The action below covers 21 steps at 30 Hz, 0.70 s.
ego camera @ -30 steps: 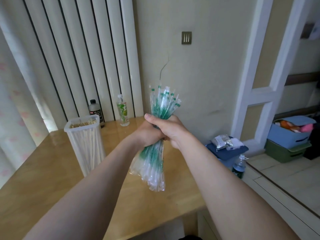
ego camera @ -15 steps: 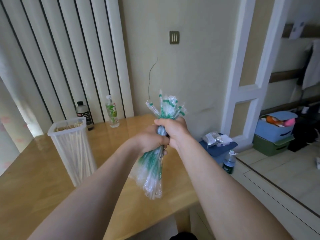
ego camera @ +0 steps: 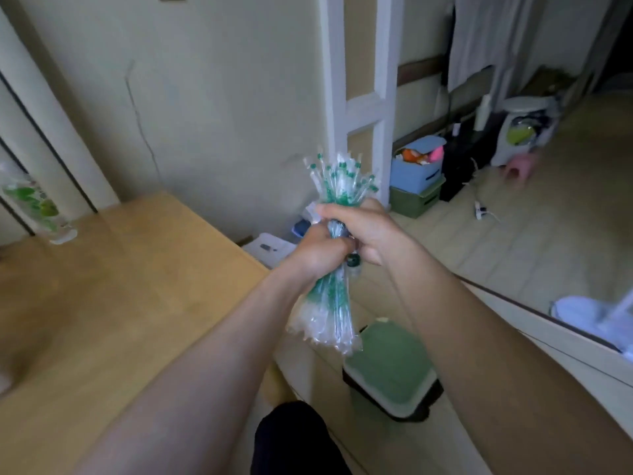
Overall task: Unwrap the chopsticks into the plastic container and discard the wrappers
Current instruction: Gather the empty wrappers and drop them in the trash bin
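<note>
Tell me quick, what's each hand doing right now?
Left hand: grip closed round the wrappers.
Right hand: grip closed round the same wrappers, just above the left.

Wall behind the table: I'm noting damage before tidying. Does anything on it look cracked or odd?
Yes. A thin dark crack runs down the wall, wavering as it drops toward the far corner of the table. It looks like split plaster rather than a cord, though the picture is blurred.

A wooden table [ego camera: 113, 289] carries a clear bottle [ego camera: 32, 205], blurred, perhaps green-labelled; on the floor [ego camera: 513, 234] stands a green-lidded bin [ego camera: 390, 368]
</note>
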Available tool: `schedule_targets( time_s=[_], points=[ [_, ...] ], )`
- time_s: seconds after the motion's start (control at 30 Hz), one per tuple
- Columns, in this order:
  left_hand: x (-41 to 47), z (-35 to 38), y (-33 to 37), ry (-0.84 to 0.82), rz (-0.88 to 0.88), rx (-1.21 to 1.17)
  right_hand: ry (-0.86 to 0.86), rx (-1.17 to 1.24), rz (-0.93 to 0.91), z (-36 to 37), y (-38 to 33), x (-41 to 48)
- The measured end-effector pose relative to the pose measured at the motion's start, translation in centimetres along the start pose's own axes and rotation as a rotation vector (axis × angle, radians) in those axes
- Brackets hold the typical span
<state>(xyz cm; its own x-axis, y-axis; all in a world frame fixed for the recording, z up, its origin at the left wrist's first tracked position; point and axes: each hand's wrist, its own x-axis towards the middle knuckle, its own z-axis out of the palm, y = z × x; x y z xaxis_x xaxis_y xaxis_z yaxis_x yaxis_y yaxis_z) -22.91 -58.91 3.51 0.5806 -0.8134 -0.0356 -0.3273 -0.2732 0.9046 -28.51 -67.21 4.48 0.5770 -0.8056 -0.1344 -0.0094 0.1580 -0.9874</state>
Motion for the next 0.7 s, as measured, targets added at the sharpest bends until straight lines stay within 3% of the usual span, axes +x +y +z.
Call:
schedule_targets(
  time_s=[0.17, 0.3, 0.37, 0.43, 0.53, 0.7],
  points=[
    [2.7, 7.5, -3.4, -0.074, -0.127, -0.011, -0.210, -0.006, 0.163, -10.7, 6.2, 1.9],
    [4.4, 12.4, -7.8, -0.134, -0.272, -0.002, -0.039, -0.050, 0.307, -16.9, 15.4, 4.1],
    [5.0, 14.2, -10.1, -0.136, -0.346, -0.020, 0.091, -0.375, 0.337, -18.3, 21.2, 5.4],
    [5.7, 15.6, -13.1, -0.121, -0.446, -0.031, 0.093, -0.776, 0.346, -18.3, 26.4, 5.7],
    [6.7, 16.8, -17.5, -0.109, -0.573, -0.030, -0.067, -1.009, 0.332, -16.2, 33.2, 5.1],
    [7.6, 16.5, -21.9, 0.020, -0.643, -0.068, -0.224, -1.337, 0.208, -11.9, 40.7, 5.5]
  ],
)
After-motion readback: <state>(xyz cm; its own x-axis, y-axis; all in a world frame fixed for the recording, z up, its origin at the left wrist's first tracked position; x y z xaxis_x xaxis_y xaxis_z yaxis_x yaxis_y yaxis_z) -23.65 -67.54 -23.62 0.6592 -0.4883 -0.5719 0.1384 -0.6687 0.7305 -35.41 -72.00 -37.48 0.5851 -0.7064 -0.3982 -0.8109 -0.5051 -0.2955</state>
